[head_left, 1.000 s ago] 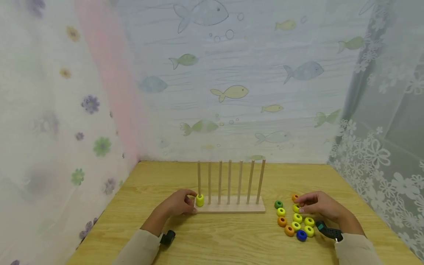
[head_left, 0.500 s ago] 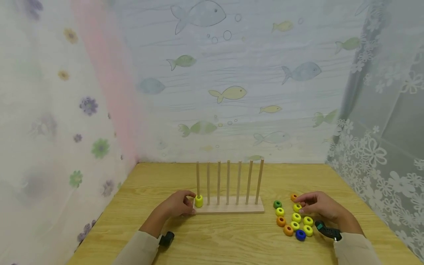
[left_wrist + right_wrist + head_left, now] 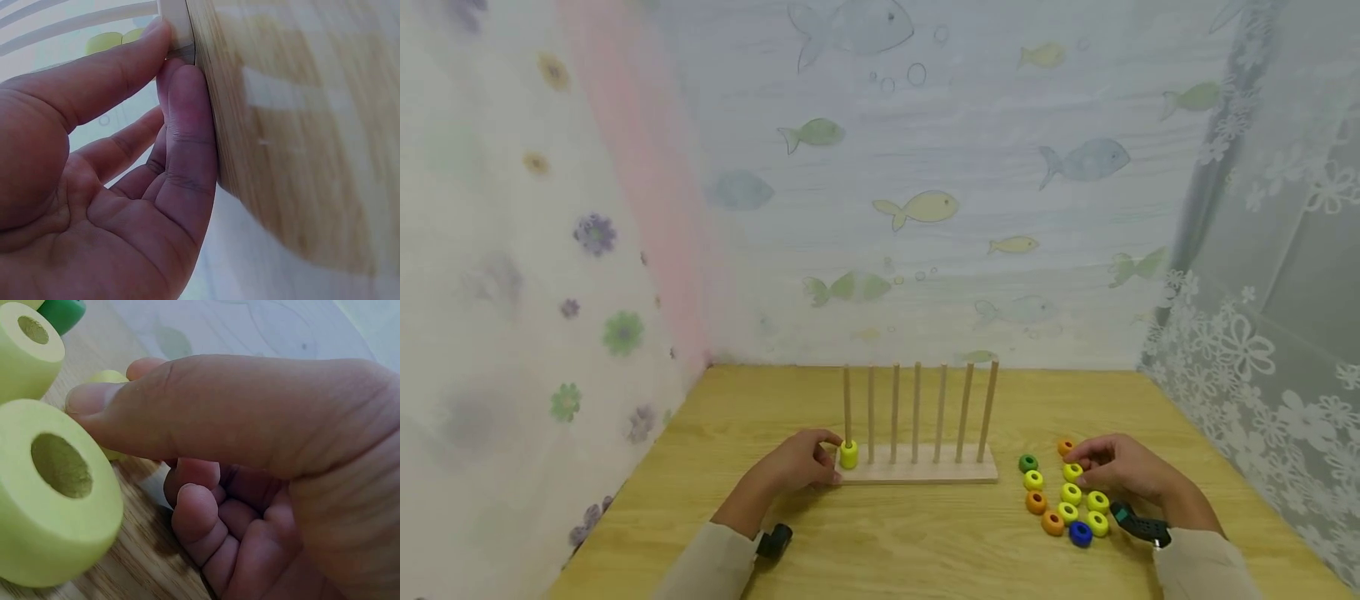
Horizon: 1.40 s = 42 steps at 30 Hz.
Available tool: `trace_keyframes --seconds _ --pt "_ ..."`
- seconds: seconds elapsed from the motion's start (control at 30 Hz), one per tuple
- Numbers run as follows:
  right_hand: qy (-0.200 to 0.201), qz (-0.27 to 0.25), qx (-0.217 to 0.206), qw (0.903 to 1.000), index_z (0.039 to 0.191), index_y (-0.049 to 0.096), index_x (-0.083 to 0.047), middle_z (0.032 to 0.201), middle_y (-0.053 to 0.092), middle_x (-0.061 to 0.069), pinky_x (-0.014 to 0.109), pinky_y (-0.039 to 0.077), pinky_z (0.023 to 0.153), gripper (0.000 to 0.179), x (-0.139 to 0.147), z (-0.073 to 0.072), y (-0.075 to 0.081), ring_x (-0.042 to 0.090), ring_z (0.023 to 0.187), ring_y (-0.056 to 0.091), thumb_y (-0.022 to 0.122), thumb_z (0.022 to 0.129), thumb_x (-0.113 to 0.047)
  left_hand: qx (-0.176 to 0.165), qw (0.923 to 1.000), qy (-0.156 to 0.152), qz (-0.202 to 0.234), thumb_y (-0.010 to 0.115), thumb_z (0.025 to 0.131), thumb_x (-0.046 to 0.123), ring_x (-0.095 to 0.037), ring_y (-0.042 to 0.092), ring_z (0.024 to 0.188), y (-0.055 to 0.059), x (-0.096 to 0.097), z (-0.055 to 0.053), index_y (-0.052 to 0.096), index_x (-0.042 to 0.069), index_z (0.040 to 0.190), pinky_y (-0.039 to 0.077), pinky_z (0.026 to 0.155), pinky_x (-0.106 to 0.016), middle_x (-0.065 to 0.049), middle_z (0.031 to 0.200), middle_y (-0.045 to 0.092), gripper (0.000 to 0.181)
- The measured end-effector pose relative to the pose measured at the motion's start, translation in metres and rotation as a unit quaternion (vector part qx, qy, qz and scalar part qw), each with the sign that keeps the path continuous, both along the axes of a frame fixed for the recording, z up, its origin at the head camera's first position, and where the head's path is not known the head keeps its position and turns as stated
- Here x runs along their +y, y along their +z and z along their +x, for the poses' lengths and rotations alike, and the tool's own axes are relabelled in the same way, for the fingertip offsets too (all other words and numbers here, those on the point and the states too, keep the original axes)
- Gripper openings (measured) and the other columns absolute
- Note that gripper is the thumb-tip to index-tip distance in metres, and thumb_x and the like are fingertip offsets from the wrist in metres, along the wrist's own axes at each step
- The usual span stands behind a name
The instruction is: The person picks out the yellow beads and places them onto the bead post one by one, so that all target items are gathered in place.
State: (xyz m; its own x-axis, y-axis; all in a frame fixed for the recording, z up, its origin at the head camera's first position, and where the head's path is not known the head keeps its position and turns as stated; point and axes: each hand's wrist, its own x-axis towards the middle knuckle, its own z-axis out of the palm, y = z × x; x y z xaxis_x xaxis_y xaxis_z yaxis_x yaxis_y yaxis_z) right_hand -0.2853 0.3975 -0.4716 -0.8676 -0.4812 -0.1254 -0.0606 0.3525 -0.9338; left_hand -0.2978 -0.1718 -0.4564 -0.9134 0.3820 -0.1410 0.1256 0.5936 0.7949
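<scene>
A wooden peg stand [image 3: 917, 475] with a row of upright pegs stands mid-table. Yellow beads [image 3: 848, 455] are stacked at the bottom of its leftmost peg; they also show behind the thumb in the left wrist view. My left hand [image 3: 801, 461] grips the left end of the stand's base [image 3: 178, 28], thumb on top and fingers low at the table. On the right, my right hand [image 3: 1123, 468] pinches a yellow bead [image 3: 1072, 472] lying among the loose ones. In the right wrist view the thumb partly hides that bead [image 3: 109, 377].
Loose beads lie around the right hand: an orange bead [image 3: 1066, 447] behind it, a green bead [image 3: 1027, 463] to the left, a blue bead [image 3: 1080, 534] in front, and several more yellow and orange ones. A fish-patterned curtain [image 3: 925, 275] hangs behind the table.
Both hands stay practically where they were, left at the stand and right at the yellow bead. The head view shifts slightly.
</scene>
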Motion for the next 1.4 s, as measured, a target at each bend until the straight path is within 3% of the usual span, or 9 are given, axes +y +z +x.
trace_keyframes --seconds 0.1,0.33,0.63,0.83,1.13,1.4 --pt "0.003 0.010 0.018 0.9998 0.131 0.061 0.011 0.100 0.064 0.007 0.035 0.059 0.074 0.040 -0.0005 -0.0005 0.0000 0.013 0.082 0.061 0.071 0.095 -0.003 -0.002 1.0000 0.001 0.004 0.085 0.087 0.014 -0.020 0.061 0.078 0.0025 -0.0011 -0.0003 0.055 0.002 0.144 0.053 0.067 -0.034 -0.008 0.095 0.065 0.065" --pt "-0.003 0.010 0.003 0.9999 0.131 0.061 0.011 0.098 0.064 0.003 0.036 0.060 0.075 0.036 -0.0004 0.0010 0.0026 0.012 0.080 0.060 0.066 0.096 0.003 -0.003 1.0000 -0.006 0.006 0.085 0.088 0.014 -0.019 0.060 0.076 0.0017 -0.0012 -0.0011 0.054 0.001 0.145 0.052 0.065 -0.033 -0.008 0.093 0.065 0.066" --pt "0.007 0.007 0.022 0.9997 0.131 0.059 0.014 0.099 0.064 0.006 0.032 0.058 0.071 0.041 0.0024 0.0012 0.0026 0.011 0.081 0.060 0.071 0.094 0.000 -0.004 1.0000 -0.008 0.004 0.084 0.089 0.015 -0.019 0.058 0.073 -0.0009 0.0009 -0.0014 0.054 0.002 0.145 0.049 0.063 -0.033 -0.008 0.093 0.065 0.065" --pt "0.007 -0.002 0.011 0.9999 0.133 0.058 0.015 0.099 0.064 0.007 0.034 0.061 0.076 0.041 0.0021 -0.0005 0.0037 0.011 0.082 0.062 0.069 0.096 -0.001 0.000 1.0000 -0.002 -0.004 0.084 0.089 0.015 -0.019 0.058 0.073 0.0018 0.0006 -0.0013 0.054 0.003 0.145 0.048 0.063 -0.033 -0.008 0.095 0.064 0.065" --pt "0.009 0.007 0.025 0.9996 0.130 0.060 0.013 0.098 0.064 0.005 0.030 0.057 0.069 0.038 0.0040 -0.0026 0.0027 0.010 0.079 0.061 0.069 0.096 -0.002 -0.006 1.0000 0.006 0.000 0.083 0.089 0.013 -0.020 0.058 0.075 0.0062 0.0021 -0.0013 0.055 0.003 0.144 0.049 0.064 -0.033 -0.009 0.096 0.064 0.063" --pt "0.005 -0.015 0.000 0.9999 0.129 0.061 0.013 0.099 0.063 0.004 0.035 0.061 0.078 0.037 0.0031 -0.0028 -0.0018 0.011 0.081 0.062 0.069 0.097 -0.003 -0.003 1.0000 0.001 -0.003 0.084 0.088 0.016 -0.019 0.057 0.073 0.0004 0.0003 -0.0022 0.054 0.003 0.145 0.048 0.063 -0.033 -0.008 0.094 0.064 0.065"
